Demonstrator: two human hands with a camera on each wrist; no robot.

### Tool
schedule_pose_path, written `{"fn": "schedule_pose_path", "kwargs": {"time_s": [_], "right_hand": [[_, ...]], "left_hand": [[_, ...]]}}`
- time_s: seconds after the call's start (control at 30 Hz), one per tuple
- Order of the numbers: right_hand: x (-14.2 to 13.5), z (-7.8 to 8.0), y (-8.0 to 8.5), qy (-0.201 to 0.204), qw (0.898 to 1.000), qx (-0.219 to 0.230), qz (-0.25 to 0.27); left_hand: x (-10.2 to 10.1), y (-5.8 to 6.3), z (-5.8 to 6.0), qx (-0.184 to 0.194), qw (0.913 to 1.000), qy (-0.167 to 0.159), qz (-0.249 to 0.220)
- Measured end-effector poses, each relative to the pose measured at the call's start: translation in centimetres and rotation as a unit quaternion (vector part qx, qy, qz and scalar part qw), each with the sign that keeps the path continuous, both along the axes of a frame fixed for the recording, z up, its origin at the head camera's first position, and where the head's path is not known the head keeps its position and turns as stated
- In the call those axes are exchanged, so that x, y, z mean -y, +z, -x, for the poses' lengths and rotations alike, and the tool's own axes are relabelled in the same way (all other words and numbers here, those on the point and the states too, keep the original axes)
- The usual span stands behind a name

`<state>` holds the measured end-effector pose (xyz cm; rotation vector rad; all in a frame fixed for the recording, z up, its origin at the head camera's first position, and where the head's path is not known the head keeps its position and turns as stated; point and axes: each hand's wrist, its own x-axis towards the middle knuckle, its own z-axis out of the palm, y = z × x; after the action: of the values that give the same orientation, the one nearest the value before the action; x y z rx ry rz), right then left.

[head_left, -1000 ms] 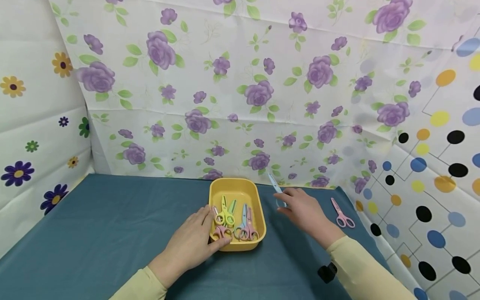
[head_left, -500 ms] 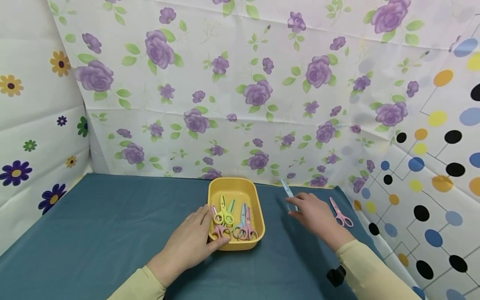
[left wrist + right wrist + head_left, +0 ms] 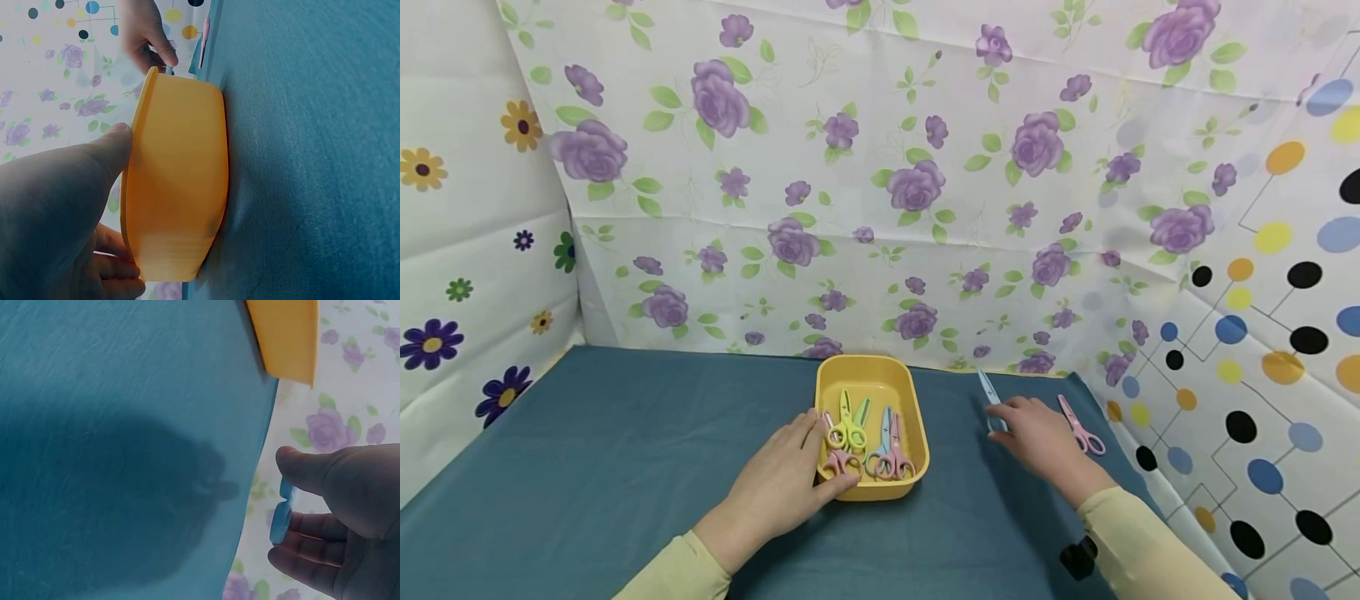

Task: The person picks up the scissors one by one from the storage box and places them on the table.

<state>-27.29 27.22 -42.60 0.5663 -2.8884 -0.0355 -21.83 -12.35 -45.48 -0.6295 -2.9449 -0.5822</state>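
A yellow plastic tray (image 3: 880,492) stands on the cloth in the head view, with several small scissors inside: lime-green scissors (image 3: 847,425), blue ones and pink ones. My left hand (image 3: 775,483) holds the tray's near left corner, thumb on the front rim and fingers along the left side. In the left wrist view, the thumb and fingertips meet the tray rim. Right of the tray, my right hand (image 3: 1041,437) pinches light blue scissors (image 3: 988,387) near the handles, blades pointing away. In the right wrist view, the blue handles (image 3: 282,520) show between thumb and fingers.
Pink scissors (image 3: 1081,429) lie on the blue cloth (image 3: 625,450), right of my right hand. A floral curtain (image 3: 820,192) hangs behind the table, and patterned sheets close off both sides. A small black object (image 3: 1078,557) is at the right sleeve.
My right hand has moved right, away from the tray and closer to the pink scissors, carrying the light blue scissors. The left hand and tray have stayed in place.
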Motion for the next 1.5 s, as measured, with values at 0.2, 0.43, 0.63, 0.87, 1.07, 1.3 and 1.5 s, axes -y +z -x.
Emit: {"fn": "schedule_pose_path", "kwargs": {"time_s": [0.2,0.43,0.63,0.87,1.07,1.3,1.5], "right_hand": [[-1.0,0.2,-0.6,-0.019,1.000,0.021,-0.005],[-2.0,0.1,-1.1,-0.040,0.998,0.046,-0.005],[-2.7,0.0,-1.6,-0.055,0.997,0.060,-0.012],[-4.1,0.2,-2.8,-0.057,0.996,0.067,-0.009],[-4.7,0.3,-3.2,-0.056,0.996,0.070,0.001],[-5.3,0.4,-3.2,-0.049,0.997,0.066,0.008],[-5.5,0.5,-3.3,-0.055,0.996,0.065,0.008]], "left_hand": [[0.1,0.1,0.1,0.000,1.0000,0.000,0.005],[0.1,0.0,0.1,0.000,1.0000,0.000,0.002],[0.0,-0.1,0.2,0.007,1.0000,0.003,0.002],[0.0,-0.2,0.2,0.008,1.0000,0.002,0.004],[0.0,-0.1,0.2,0.004,1.0000,0.000,0.003],[-0.1,-0.1,0.3,0.005,1.0000,0.006,0.005],[-0.1,-0.1,0.3,0.002,1.0000,0.007,0.004]]}}
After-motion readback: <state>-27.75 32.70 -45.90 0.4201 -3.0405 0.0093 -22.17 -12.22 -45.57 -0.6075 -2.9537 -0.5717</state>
